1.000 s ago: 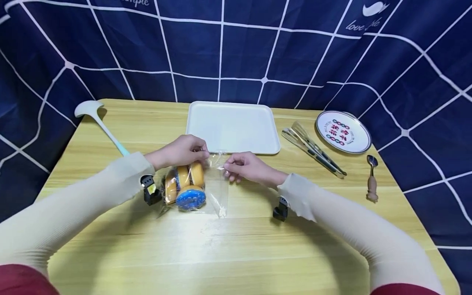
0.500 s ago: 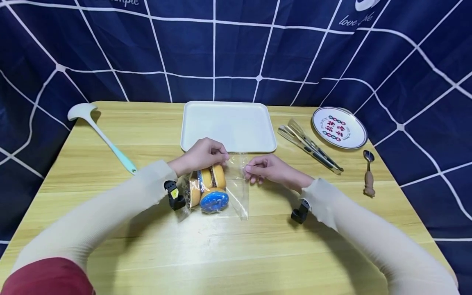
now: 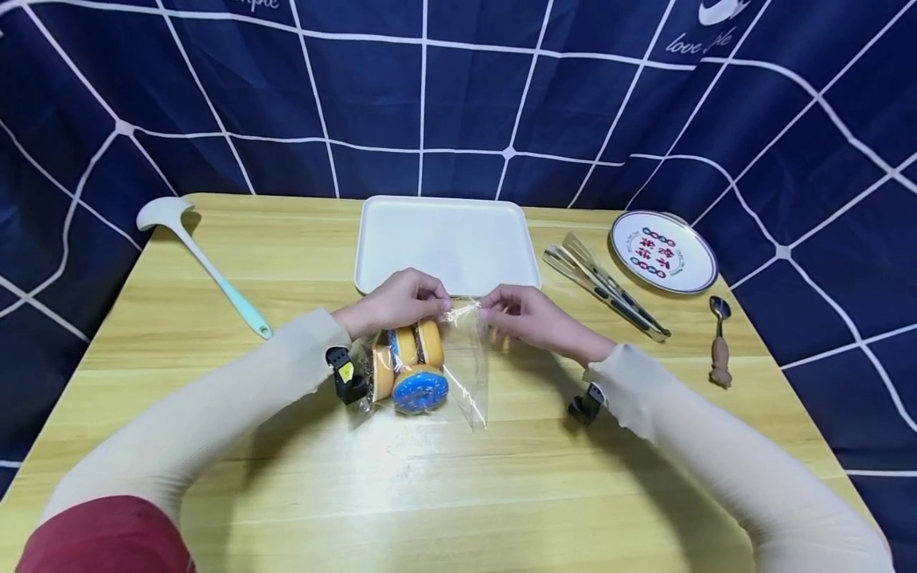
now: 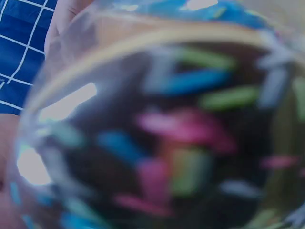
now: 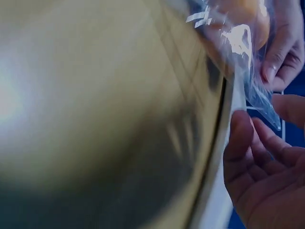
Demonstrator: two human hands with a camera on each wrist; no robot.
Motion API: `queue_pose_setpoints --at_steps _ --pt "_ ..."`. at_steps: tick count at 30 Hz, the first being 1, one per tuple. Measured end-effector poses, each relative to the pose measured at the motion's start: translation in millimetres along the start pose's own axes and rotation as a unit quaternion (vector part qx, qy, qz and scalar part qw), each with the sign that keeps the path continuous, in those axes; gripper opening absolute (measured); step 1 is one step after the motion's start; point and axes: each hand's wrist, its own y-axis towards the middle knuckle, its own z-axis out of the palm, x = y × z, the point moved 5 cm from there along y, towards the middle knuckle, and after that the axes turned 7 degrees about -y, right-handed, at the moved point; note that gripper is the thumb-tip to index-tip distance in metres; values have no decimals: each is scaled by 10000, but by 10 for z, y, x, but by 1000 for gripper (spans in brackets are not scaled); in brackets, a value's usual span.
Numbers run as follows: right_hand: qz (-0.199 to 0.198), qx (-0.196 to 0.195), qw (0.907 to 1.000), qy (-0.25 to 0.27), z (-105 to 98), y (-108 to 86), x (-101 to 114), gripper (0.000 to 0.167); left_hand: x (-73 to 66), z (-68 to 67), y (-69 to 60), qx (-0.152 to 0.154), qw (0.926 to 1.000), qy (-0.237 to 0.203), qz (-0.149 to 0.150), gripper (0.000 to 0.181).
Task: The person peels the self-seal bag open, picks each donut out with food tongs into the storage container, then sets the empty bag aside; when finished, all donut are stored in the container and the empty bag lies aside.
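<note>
A: So where's the clear plastic bag (image 3: 467,366) at?

B: Just on the person's side of the white tray (image 3: 447,239). The left hand (image 3: 403,302) pinches its top edge, with the donuts (image 3: 405,348) bunched inside right below that hand.

A: And the right hand (image 3: 528,315)?

B: At the bag's top right corner, fingers curled, gap to the thumb; can't tell if it's gripping.

The blue cloth (image 3: 473,95) reads "love"; the plate (image 3: 663,252) carries unreadable characters.

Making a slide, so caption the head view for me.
Left hand pinches a clear bag of donuts, right hand at its edge, white tray beyond.
</note>
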Motion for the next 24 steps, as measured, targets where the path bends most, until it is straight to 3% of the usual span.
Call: queue_pose_setpoints --at_steps 2,3,6,9,18,21,24 --pt "-431 -364 9949 -838 -59 15 82 21 -19 6 17 118 9999 78 52 16" --pt "-676 -513 9878 -1307 -82 20 124 21 -29 9 25 170 9998 100 56 16" --pt "-1335 -837 9566 -2451 -124 24 254 22 -59 10 40 247 9995 158 73 17" --pt "-1827 -974 9260 -3157 -131 24 368 20 -75 3 45 208 9997 121 59 17" --pt "-2671 -1307 8593 -4162 -53 39 446 5 -82 37 58 226 9996 63 157 18" --pt "-2814 -1457 8448 -4312 -40 26 432 4 -81 43 53 224 9996 63 144 18" --pt "-2884 -1576 8362 -4390 -43 15 422 4 -66 44 47 192 9998 17 85 18"
